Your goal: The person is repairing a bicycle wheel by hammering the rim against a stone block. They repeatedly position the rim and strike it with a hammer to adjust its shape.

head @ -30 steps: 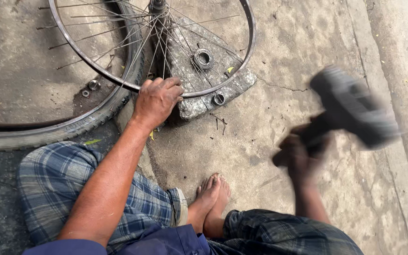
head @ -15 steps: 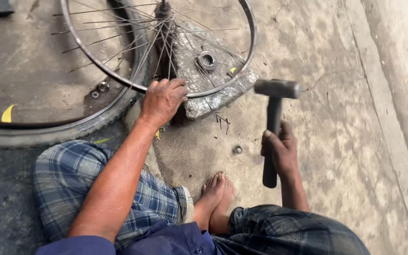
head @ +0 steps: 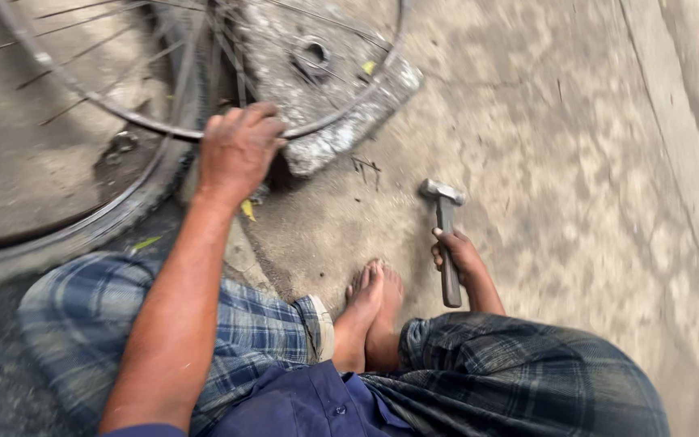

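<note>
Right hand point(head: 456, 257) is gripping the hammer point(head: 445, 243) mid-handle at 4 o'clock; looks head-heavy and rigid, so holding lower probably swings better. Left hand point(head: 236, 150) is clamping the wheel rim point(head: 123, 113) at 11 o'clock, stiff but springy. Bare feet point(head: 372, 311) are sitting close underneath, concrete chunk point(head: 317, 89) behind.

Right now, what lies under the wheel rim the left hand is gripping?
Under the wheel rim sits a grey concrete slab with a ring-shaped metal part on it. The left hand covers the spot beneath its grip. The right hand holds a hammer.
</note>
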